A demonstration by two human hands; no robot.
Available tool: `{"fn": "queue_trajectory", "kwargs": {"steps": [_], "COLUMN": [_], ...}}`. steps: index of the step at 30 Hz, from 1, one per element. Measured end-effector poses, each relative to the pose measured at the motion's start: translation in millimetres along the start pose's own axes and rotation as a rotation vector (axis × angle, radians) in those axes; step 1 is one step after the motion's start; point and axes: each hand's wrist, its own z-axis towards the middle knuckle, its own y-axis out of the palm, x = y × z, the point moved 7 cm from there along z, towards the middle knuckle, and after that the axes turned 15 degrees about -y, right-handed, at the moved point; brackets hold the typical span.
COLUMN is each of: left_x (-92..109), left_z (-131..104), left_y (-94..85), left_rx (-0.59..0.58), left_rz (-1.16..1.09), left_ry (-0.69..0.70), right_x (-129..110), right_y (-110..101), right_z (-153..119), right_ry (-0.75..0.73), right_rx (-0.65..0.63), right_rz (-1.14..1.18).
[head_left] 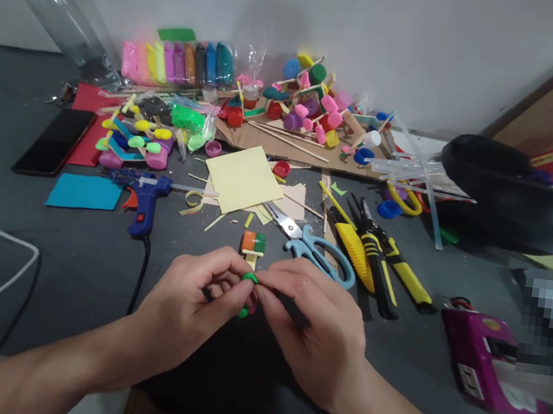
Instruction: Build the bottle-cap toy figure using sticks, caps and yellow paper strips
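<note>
Near the front middle, my left hand (205, 296) pinches a small green piece (250, 277) between thumb and forefinger. The fingertips of my right hand (315, 326) close on the same piece from the other side. Below it, another bit of green and pink shows between the hands, partly hidden by the fingers. Just beyond the fingertips is an orange and green cylinder (254, 242) with a pale stick piece (251, 257) at its near side. Light blue scissors (321, 249) lie beyond my right hand. A blue glue gun (144, 197) rests beyond my left hand.
Yellow paper squares (244, 179) lie behind the cylinder. Yellow-black pliers (381, 260) and a yellow cutter (356, 254) are at right, with a purple device (484, 360) farther right. Colourful clay models (314, 104) crowd cardboard at the back. A phone (55, 141) and bottle (67, 20) stand left.
</note>
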Motion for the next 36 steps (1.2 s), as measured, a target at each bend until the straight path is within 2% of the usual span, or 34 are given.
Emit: {"fn": "queue_trajectory", "kwargs": {"steps": [9, 19, 29, 32, 36], "left_x": [3.1, 3.9, 5.9, 10.2, 20.1], "left_z": [-2.0, -1.1, -3.5, -4.6, -11.1], "left_y": [-1.7, -3.0, -4.5, -7.6, -9.7], "left_rx": [0.059, 0.089, 0.087, 0.153, 0.251], "left_rz": [0.105, 0.120, 0.024, 0.076, 0.232], "left_ry": [0.070, 0.073, 0.076, 0.150, 0.342], "right_x": [-0.5, -0.1, 4.0, 4.2, 2.4], "right_y": [1.3, 2.6, 1.6, -1.4, -2.3], "right_z": [-1.1, -3.9, 2.7, 2.9, 3.0], "right_ry": [-0.020, -0.041, 0.045, 0.024, -0.018], "right_rx": [-0.021, -0.030, -0.020, -0.012, -0.027], "right_rz": [-0.006, 0.060, 0.082, 0.047, -0.013]}}
